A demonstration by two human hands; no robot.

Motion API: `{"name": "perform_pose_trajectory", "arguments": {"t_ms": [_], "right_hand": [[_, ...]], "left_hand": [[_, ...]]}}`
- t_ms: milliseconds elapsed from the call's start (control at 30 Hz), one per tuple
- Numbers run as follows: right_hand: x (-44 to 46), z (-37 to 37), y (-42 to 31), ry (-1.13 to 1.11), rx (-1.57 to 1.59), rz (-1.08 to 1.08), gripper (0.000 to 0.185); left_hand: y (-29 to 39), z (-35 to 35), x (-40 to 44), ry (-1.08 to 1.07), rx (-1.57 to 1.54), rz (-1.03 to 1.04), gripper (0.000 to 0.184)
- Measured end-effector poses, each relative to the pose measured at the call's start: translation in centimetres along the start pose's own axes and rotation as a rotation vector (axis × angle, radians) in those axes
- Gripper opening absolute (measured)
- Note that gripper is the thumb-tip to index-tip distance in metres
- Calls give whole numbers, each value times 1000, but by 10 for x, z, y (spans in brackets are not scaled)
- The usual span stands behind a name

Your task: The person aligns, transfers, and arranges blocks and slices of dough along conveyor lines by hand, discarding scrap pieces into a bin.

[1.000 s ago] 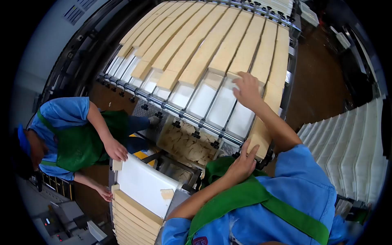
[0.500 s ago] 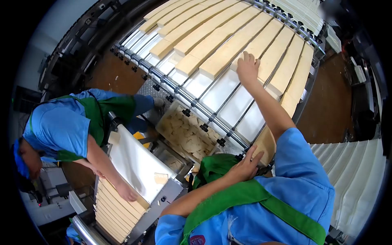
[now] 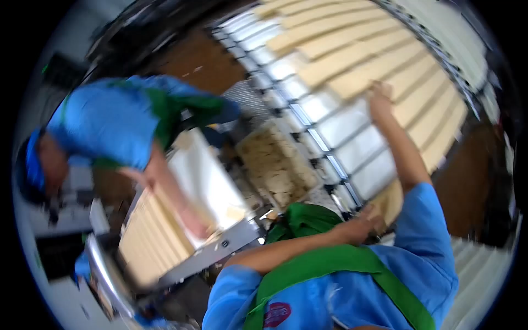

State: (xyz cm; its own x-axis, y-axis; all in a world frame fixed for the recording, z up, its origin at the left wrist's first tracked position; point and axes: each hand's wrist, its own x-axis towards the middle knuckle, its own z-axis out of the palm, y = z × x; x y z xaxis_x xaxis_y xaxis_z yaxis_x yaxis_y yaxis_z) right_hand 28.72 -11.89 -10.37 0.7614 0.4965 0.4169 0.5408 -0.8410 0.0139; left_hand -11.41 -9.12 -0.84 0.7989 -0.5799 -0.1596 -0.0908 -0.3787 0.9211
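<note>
Long cream-coloured rows that look like stacked wafer sheets lie side by side on a slatted white conveyor. My right hand [image 3: 380,103] reaches up to the near end of one wafer row [image 3: 406,70], fingers curled over it. Lower down, my left hand [image 3: 357,226] is pressed against a separate short wafer stack [image 3: 389,201] at the conveyor's near edge, fingers closed about its side. Motion blur smears the fingertips of both hands. White belt [image 3: 360,146] shows between the metal dividers below my right hand.
A tub [image 3: 264,151] of broken cream pieces stands below the conveyor. To the left, a co-worker [image 3: 110,121] in blue and green bends over a second, smaller belt [image 3: 201,179] with packed rows [image 3: 154,234]. A metal rail [image 3: 316,137] with knobs edges the conveyor.
The view has turned, so everything sits further right and is blurred. My right hand stays at a row's near end and my left hand at the short stack. The co-worker's hand remains at their belt.
</note>
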Motion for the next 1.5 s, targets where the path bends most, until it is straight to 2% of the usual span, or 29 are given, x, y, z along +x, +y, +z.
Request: {"name": "perform_pose_trajectory", "arguments": {"t_ms": [33, 67, 100, 133, 167, 200, 233, 267, 367, 433, 467, 533, 600, 633, 733, 867, 933, 967, 1000, 1100, 1133, 1167, 1233, 1300, 1367, 1400, 1500], "right_hand": [[0, -12, -6, 37, 171, 58, 42], [-1, 4, 3, 0, -142, 2, 42], [-4, -40, -15, -88, -249, -113, 44], [1, -24, 5, -55, -280, -264, 40], [3, -5, 13, -52, -202, -118, 34], [6, 43, 50, -23, -158, -96, 28], [15, 41, 63, -253, -361, -192, 23], [6, -25, 17, -81, -192, -179, 17], [3, -102, -41, -352, 152, -110, 18], [-10, -90, -44, -295, 611, -280, 28], [-36, -146, -81, -302, 708, -391, 35], [-79, -171, -90, -375, 851, -351, 45], [-130, -187, -75, -259, 824, -307, 42], [-151, -277, -124, -195, 639, -213, 40], [-207, -272, -121, -55, 463, -182, 39], [-226, -254, -119, 19, 363, -167, 37], [-230, -249, -119, 46, 332, -168, 37], [-232, -247, -119, 53, 312, -171, 37], [-233, -245, -121, 62, 299, -171, 37], [-237, -242, -120, 87, 253, -170, 36], [-240, -241, -123, 95, 242, -169, 36], [-242, -240, -124, 98, 233, -169, 36], [-244, -240, -123, 106, 208, -168, 35], [-249, -240, -127, 117, 189, -167, 35], [-251, -241, -128, 114, 171, -164, 35], [-253, -241, -130, 117, 158, -163, 35], [-258, -242, -135, 129, 123, -158, 35]], "left_hand": [[-4, 4, 5, 18, -23, 56, 59], [-8, 9, 9, 35, -46, 112, 57], [-5, 6, 12, 95, 11, 160, 53], [-3, 4, 17, 161, 32, 191, 53], [-3, 1, 17, 224, 27, 190, 53], [-3, -3, 18, 280, 24, 204, 53], [-4, -7, 21, 329, 19, 212, 53], [-6, -12, 22, 376, 17, 205, 53], [-15, -24, 22, 494, 13, 198, 54], [-16, -30, 23, 529, 19, 202, 54], [-18, -32, 25, 553, 23, 201, 54], [-27, -39, 25, 582, 30, 190, 54], [-33, -46, 21, 617, 24, 188, 55], [-39, -49, 19, 647, 20, 184, 55], [-41, -57, 12, 669, 3, 194, 55], [-63, -64, -1, 768, -47, 210, 56], [-108, -60, -7, 969, -95, 240, 57], [-59, -86, -73, 982, -339, 134, 60], [-58, -98, -106, 1031, -367, 25, 62], [-117, -100, -150, 1248, -114, -377, 72], [-126, -97, -177, 1302, -38, -511, 76], [-111, -95, -215, 1349, 7, -615, 73], [-128, -74, -258, 1217, 235, -925, 76], [-116, -65, -301, 961, 192, -1050, 77], [-113, -52, -322, 927, 90, -1059, 74], [-123, -40, -327, 1022, 127, -995, 72], [-150, -28, -327, 1079, 245, -935, 65]]}}
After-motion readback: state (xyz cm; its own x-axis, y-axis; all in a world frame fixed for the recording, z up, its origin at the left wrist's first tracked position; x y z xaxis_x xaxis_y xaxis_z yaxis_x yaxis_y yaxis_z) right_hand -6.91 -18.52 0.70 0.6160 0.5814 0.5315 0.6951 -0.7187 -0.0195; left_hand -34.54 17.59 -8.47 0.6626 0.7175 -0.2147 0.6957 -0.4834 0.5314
